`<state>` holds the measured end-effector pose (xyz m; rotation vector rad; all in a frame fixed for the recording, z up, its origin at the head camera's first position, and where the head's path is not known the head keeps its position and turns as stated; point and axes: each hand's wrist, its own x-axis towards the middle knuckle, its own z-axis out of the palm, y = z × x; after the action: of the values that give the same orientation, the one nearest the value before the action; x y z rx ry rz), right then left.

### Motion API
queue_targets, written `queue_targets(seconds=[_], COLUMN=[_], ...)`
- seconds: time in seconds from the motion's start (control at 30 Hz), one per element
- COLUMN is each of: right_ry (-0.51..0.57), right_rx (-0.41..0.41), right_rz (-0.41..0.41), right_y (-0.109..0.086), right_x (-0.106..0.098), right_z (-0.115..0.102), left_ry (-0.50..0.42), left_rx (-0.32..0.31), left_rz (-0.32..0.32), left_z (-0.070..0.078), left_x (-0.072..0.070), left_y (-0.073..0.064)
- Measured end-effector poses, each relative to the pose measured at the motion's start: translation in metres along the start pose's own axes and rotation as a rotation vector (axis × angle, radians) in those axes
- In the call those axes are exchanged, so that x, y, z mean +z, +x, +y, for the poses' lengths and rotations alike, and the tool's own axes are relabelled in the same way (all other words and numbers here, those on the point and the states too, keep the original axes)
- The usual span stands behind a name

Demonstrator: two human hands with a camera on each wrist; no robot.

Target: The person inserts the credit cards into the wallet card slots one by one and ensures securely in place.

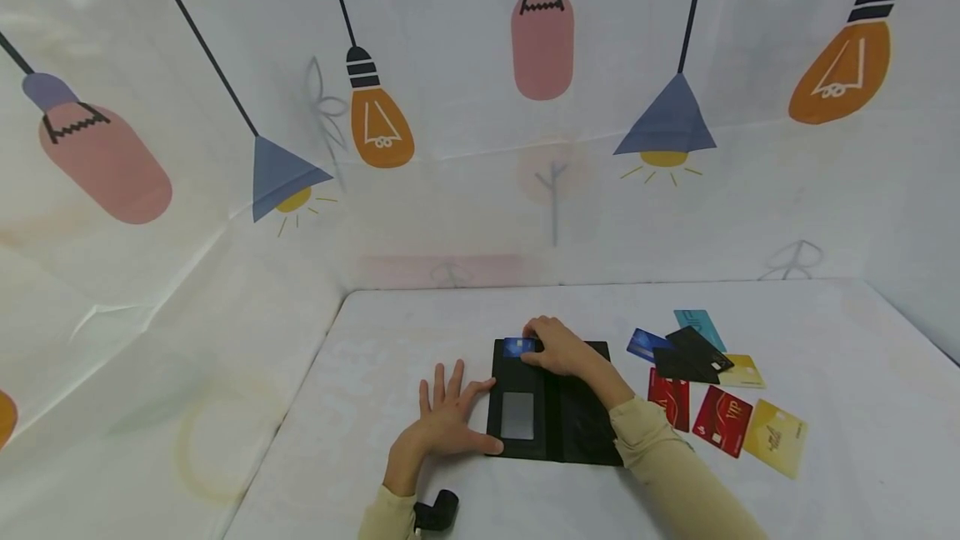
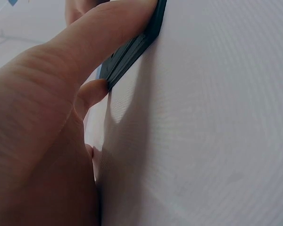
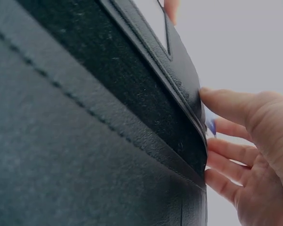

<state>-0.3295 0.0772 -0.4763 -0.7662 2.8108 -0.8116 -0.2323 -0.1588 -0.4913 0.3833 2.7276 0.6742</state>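
Note:
A black card wallet (image 1: 550, 432) lies spread flat on the white table, with a grey window on its left half. In its upper left pocket sits a blue bank card (image 1: 516, 347), its top part showing. My right hand (image 1: 558, 348) pinches at this card, thumb in front and fingers by the wallet's far edge; in the right wrist view a sliver of the blue card (image 3: 211, 126) shows by the fingers. My left hand (image 1: 446, 423) has its fingers spread, thumb on the wallet's lower left corner and index fingertip at its left edge.
Right of the wallet lie several loose cards: black cards (image 1: 686, 361), a light blue card (image 1: 701, 325), a red VIP card (image 1: 722, 421) and a yellow card (image 1: 776, 438) among them. A black device (image 1: 438, 511) is at my left wrist. Printed cloth (image 1: 465, 215) hangs behind the table.

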Motion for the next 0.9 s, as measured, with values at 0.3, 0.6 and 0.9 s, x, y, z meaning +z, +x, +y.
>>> queue_targets(seconds=[0.3,0.6,0.9], right_ry=[-0.018,-0.025,-0.041], right_rx=[-0.002,-0.045,-0.058], right_rz=[-0.011,-0.003,0.007], right_y=[-0.007,-0.013,-0.016], right_x=[0.003,0.005,0.008], right_z=[0.001,-0.001,0.0], left_ry=[0.006,-0.009,-0.008], left_rx=[0.007,0.006,0.011], left_rz=[0.003,-0.006,0.002], left_z=[-0.002,-0.002,-0.003], left_x=[0.002,0.001,0.001], left_y=[0.002,0.001,0.001])
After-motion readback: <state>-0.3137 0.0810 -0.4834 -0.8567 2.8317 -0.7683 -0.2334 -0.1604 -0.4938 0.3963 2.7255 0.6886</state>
